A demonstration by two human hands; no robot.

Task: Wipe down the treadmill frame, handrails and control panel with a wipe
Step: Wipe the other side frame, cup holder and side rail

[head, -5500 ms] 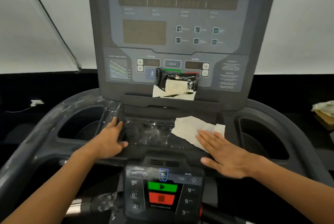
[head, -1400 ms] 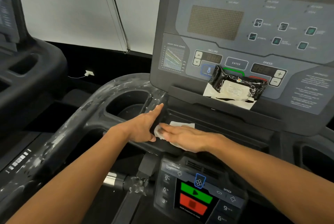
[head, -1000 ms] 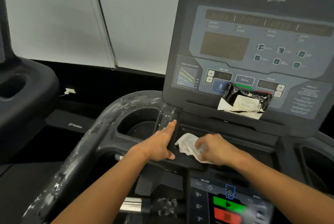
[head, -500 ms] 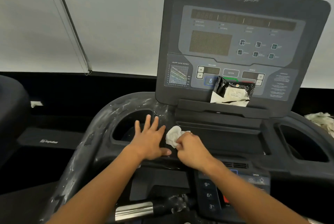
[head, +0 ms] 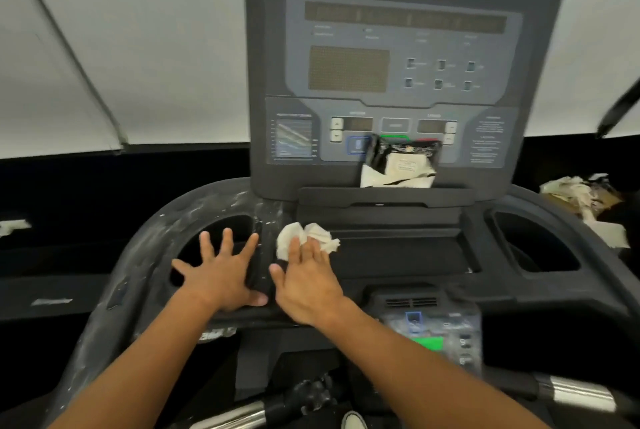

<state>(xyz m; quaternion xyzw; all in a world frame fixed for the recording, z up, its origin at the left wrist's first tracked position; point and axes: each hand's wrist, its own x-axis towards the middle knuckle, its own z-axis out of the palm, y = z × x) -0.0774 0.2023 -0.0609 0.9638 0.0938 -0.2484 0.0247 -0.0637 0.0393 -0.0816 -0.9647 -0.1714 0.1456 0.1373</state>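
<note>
Nearest to us, our right hand (head: 308,284) lies flat with straight fingers, its fingertips (head: 304,245) pressing down on the wipe (head: 304,238); it grips nothing, it only pins the cloth to the tray ledge (head: 398,255) of the treadmill console. Our left hand (head: 221,276) sits just beside it, on its thumb side, fingers spread wide and flat, palm on the rib between the tray and the left cup well (head: 221,231), with the fingers reaching out over the well.

We judge the wipe light, soft and limp. It is crumpled into a loose wad, so it will bunch and slide under the palm instead of holding any shape. It is best taken by pinching the bulk of the wad that sticks out beyond the fingertips, or spread flat again and driven with the whole palm.

Ahead of the right hand the tray ends at a raised lip below the control panel (head: 398,82), a hard stop for a forward stroke. Toward the little-finger side the tray runs open and bare, good room for a long sweep. Beyond the left hand the curved frame (head: 194,210) shows pale smears. Farther off, a dark wipe packet (head: 401,161) leans against the panel's lower buttons and would need to be lifted away before that patch can be reached.
</note>
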